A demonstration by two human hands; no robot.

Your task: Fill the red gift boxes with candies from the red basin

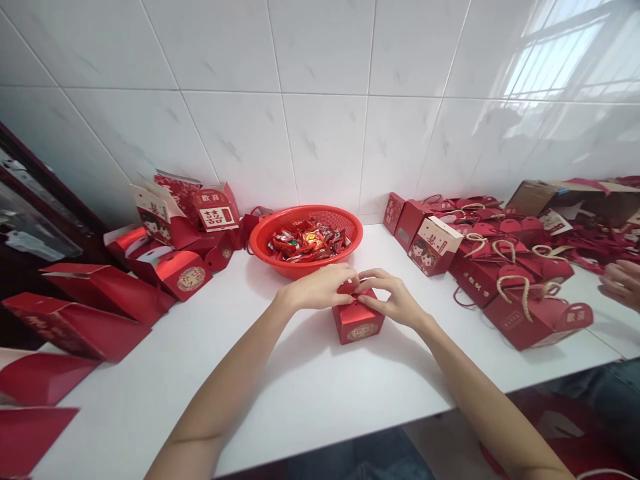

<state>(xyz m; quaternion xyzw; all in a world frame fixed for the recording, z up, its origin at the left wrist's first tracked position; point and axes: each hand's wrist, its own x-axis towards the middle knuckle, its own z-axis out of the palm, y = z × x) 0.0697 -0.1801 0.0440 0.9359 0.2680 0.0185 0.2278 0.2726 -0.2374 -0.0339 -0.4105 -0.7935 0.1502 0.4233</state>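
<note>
A small red gift box [357, 323] with a round gold emblem on its front stands upright on the white table, in front of the plastic basket. My left hand [323, 287] reaches over its top from the left, thumb and fingers pinched at the top flaps. From the right, my right hand [395, 299] grips the same flaps, its fingertips close to those of the left. The fingers partly cover the top of the box. Just behind my hands, an orange-red basket [306, 268] holds a pile of shiny wrapped sweets [310, 241].
Open red boxes [87, 320] line the table's left side, with more stacked boxes [217, 210] behind. Closed boxes with rope handles [533, 317] crowd the right, near a cardboard carton [540, 197]. Another person's hand [623, 283] shows at the right edge. A tiled wall [325, 147] bounds the back.
</note>
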